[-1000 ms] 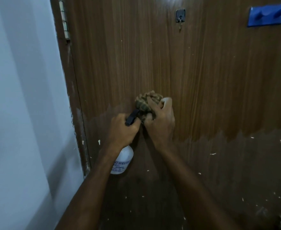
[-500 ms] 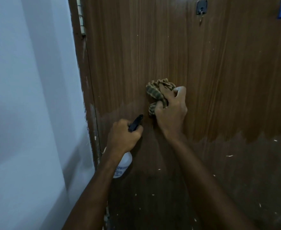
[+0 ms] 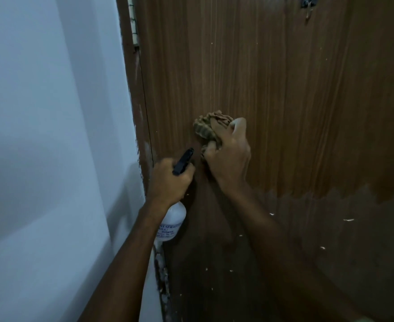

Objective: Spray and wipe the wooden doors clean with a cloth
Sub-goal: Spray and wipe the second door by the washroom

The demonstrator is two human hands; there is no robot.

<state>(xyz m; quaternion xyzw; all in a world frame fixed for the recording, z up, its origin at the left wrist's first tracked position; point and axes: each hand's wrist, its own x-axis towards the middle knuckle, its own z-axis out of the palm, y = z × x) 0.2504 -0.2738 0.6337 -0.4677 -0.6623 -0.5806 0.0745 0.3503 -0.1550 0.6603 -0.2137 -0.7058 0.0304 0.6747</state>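
A brown wooden door point(image 3: 284, 89) fills most of the view, its lower part darker and flecked with pale specks. A white wall point(image 3: 47, 135) stands along its left, with a hinge point(image 3: 134, 22) at the top edge. The right hand point(image 3: 228, 154) grips a bunched striped cloth point(image 3: 205, 127) and presses it against the door. Just beside and below it, the left hand point(image 3: 170, 180) is curled around 1 white spray bottle point(image 3: 171, 223), black nozzle aimed at the door.
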